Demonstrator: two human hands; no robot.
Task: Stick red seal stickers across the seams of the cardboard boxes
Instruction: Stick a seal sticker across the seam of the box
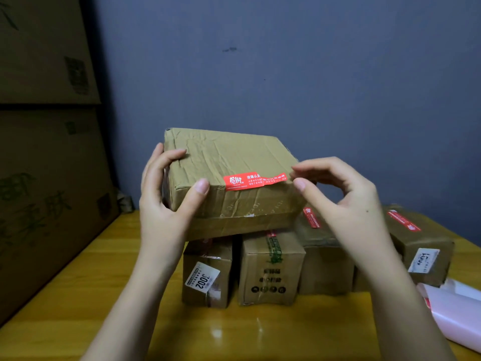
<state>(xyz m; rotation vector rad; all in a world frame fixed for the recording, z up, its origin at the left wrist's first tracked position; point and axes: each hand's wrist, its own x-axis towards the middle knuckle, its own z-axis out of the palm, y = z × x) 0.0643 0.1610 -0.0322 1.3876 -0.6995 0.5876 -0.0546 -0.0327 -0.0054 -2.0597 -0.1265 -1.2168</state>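
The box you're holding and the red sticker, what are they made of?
The box looks like brown cardboard, matte and creased, partly wrapped in shiny clear tape. The red sticker seems glossy paper or plastic film with white print; which one is unclear.

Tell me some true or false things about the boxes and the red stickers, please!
1. The left hand grips the big box. True.
2. The red sticker on the big box is blue. False: it is red with white writing.
3. The big box rests on top of smaller boxes. True.
4. The right hand holds scissors. False: its fingertips are at the sticker's end, with no tool.
5. The table is grey metal. False: it is shiny yellow wood.
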